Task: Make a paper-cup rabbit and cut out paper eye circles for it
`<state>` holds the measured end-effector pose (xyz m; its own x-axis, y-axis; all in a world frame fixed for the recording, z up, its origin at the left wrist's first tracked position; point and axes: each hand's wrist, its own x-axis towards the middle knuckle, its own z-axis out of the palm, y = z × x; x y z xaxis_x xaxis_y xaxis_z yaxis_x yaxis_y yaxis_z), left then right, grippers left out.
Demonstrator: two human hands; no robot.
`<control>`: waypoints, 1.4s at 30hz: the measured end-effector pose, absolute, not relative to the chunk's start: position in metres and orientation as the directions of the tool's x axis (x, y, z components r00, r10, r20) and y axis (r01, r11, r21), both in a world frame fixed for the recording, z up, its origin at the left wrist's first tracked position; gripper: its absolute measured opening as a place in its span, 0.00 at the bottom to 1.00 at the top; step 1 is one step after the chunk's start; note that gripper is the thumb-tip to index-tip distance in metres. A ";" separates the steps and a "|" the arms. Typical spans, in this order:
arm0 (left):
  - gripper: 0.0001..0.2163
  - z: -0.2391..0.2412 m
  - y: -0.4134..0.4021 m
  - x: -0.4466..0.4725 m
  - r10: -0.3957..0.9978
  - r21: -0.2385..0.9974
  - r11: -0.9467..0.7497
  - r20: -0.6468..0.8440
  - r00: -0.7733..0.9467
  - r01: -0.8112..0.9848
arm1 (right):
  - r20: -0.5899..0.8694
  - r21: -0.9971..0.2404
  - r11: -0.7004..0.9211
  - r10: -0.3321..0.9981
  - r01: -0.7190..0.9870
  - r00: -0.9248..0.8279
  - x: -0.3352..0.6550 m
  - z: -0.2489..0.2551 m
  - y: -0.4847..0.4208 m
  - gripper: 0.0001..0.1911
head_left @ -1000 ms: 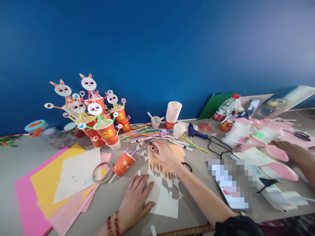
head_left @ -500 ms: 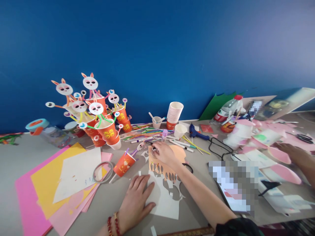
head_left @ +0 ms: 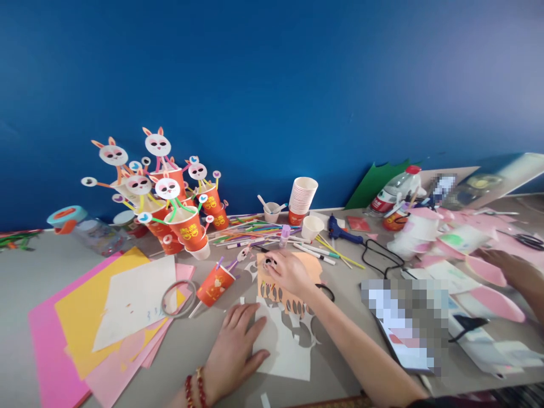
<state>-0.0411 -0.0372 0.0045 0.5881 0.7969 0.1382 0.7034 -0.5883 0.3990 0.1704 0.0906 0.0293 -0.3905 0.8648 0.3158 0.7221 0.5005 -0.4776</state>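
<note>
My left hand (head_left: 237, 343), palm down with fingers spread, rests on the table against the left edge of a cut white paper sheet (head_left: 285, 357). Between the fingertips of my right hand (head_left: 293, 273) is a small white paper disc (head_left: 270, 263) with black marks. That hand is over an orange paper sheet (head_left: 312, 263) that has a row of leaf-shaped holes cut along its near edge. To the left of it, a red paper cup (head_left: 216, 284) lies tilted, with purple strips and a small rabbit head (head_left: 243, 254) attached.
Rabbit-decorated cups (head_left: 187, 229) stand at the back left, behind coloured paper sheets (head_left: 55, 340) and a tape ring (head_left: 178, 298). Markers, stacked cups (head_left: 303, 195) and a blue glue gun (head_left: 343, 232) lie along the back. A tablet (head_left: 393, 323) and another person's hand (head_left: 495, 263) are at right.
My right hand has lifted slightly and shifted a little to the right with the paper disc, whose black marks show more now. My left hand stays in place.
</note>
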 end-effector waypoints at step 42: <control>0.07 0.038 0.004 -0.013 0.948 0.924 -0.261 0.190 0.256 0.279 | 0.210 -0.937 0.221 0.975 0.271 -0.069 0.150 0.027 -0.010 0.14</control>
